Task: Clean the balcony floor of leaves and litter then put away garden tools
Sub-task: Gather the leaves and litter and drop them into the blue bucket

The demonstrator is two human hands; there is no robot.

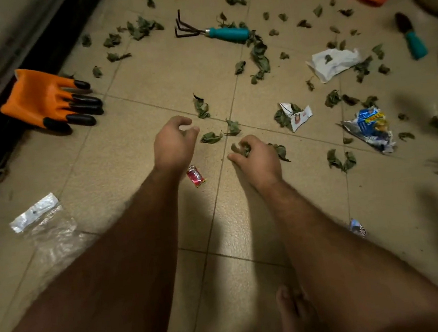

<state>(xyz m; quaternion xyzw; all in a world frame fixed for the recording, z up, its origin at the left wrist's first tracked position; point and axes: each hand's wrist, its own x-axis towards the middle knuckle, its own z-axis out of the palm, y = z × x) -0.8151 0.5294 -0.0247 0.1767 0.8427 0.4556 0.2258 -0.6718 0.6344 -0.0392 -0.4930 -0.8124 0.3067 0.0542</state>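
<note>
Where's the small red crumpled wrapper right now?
In the head view, the small red crumpled wrapper lies on the beige tiled floor between both wrists, nearer the left hand.

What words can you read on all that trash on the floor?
None can be read.
Blue and yellow wrapper: yellow band of print, too blurred.
White wrapper: small red mark, too small.
Red wrapper: print blurred.
Crumpled white paper: no print shows.
</note>
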